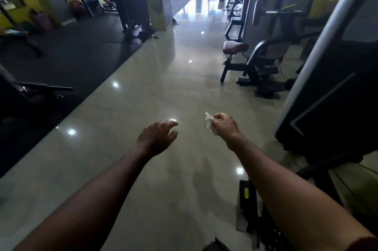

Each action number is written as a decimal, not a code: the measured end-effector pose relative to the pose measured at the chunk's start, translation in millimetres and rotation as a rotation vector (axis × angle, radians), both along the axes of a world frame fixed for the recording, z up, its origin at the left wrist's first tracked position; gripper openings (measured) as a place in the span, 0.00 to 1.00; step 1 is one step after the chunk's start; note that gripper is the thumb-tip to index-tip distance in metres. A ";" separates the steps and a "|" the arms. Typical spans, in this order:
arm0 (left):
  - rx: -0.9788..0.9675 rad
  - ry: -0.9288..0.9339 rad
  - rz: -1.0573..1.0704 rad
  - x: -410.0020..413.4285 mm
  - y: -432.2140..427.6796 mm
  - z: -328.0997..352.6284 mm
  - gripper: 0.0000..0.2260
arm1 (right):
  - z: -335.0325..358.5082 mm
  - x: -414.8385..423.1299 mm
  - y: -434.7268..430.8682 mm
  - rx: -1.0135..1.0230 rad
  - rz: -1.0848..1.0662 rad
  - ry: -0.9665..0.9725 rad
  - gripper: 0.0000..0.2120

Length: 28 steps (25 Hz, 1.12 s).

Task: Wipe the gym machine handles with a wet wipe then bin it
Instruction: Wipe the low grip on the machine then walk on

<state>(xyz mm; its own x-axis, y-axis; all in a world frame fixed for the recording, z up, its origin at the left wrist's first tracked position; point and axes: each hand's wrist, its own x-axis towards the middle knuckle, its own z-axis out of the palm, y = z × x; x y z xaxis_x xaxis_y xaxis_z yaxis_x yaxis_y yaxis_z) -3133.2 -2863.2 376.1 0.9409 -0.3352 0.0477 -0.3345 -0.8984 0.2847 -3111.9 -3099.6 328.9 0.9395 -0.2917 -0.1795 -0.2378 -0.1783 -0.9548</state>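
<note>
Both sides of the polished aisle are hemmed in: a black mat lies left of it; over the aisle the left hand spreads slack, the right hand pinches a crumpled wet wipe; a seated machine crowds the aisle's right edge.

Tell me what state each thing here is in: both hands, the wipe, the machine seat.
Left hand: open, fingers relaxed, holding nothing.
Right hand: pinching the wet wipe.
Wet wipe: crumpled, held above the floor, not yet binned.
Machine seat: unoccupied.
</note>
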 end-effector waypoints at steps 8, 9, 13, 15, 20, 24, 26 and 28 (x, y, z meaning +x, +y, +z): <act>-0.011 0.009 -0.093 249.8 -2.7 -22.3 0.17 | -26.6 219.1 -8.7 -0.032 -0.145 -0.028 0.14; -0.016 0.016 -0.110 287.6 -11.4 -18.4 0.17 | -26.5 253.3 -15.7 -0.031 -0.167 -0.020 0.14; 0.000 -0.005 -0.203 445.8 -50.9 10.6 0.17 | -3.4 388.5 -46.9 -0.031 -0.240 -0.010 0.14; -0.040 -0.006 -0.215 518.9 -70.1 20.0 0.17 | 3.2 452.2 -61.3 -0.032 -0.269 -0.008 0.15; -0.038 -0.016 -0.304 696.0 -114.4 4.7 0.17 | -2.2 603.4 -100.2 -0.039 -0.332 -0.019 0.13; -0.064 -0.009 -0.403 856.8 -153.1 2.9 0.17 | -3.9 743.3 -129.6 -0.095 -0.385 -0.015 0.09; -0.034 -0.015 -0.457 941.1 -171.7 11.4 0.17 | 7.8 814.3 -144.6 -0.159 -0.396 0.026 0.11; -0.010 -0.016 -0.494 1023.9 -194.4 21.7 0.18 | 20.9 884.5 -165.0 -0.193 -0.434 0.052 0.12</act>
